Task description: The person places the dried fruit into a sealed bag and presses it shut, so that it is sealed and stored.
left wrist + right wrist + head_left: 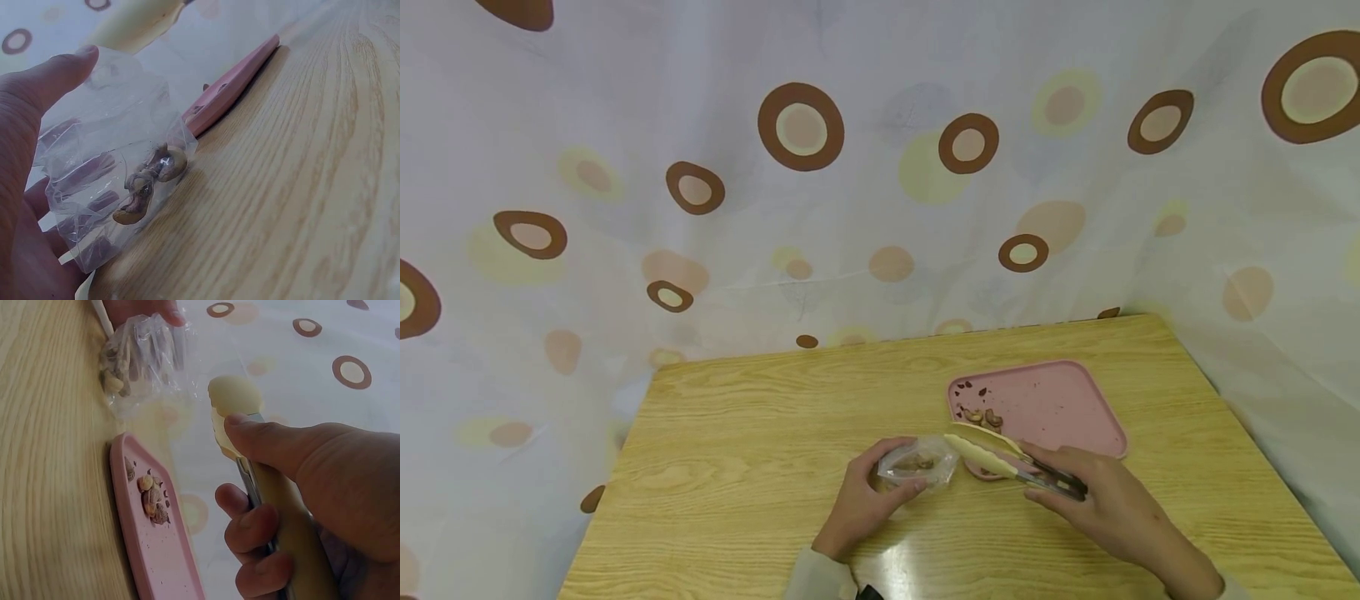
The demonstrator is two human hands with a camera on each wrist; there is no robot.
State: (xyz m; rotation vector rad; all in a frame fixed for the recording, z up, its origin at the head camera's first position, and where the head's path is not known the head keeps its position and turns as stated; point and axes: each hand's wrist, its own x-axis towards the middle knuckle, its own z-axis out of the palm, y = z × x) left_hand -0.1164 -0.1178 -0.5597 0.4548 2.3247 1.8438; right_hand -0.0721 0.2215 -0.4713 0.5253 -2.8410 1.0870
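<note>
My left hand [859, 504] holds a clear plastic bag [942, 468] with its mouth spread, thumb on the near side and fingers round the far side. Inside lie a few curved brown nuts, looking like cashews [164, 165], low in the bag. My right hand [1108, 496] grips tongs [988, 460] with cream tips and metal arms. Those tips are just right of the bag's mouth, over the near left corner of a pink tray [1048, 408]; nothing shows between them. More cashews [153, 500] sit at the tray's left end.
Dark flakes of skin [982, 392] are scattered on the tray's left part. The tray lies on a wood-grain table [760, 450]. Behind and at the sides hangs a pale curtain [865, 192] with brown and yellow rings.
</note>
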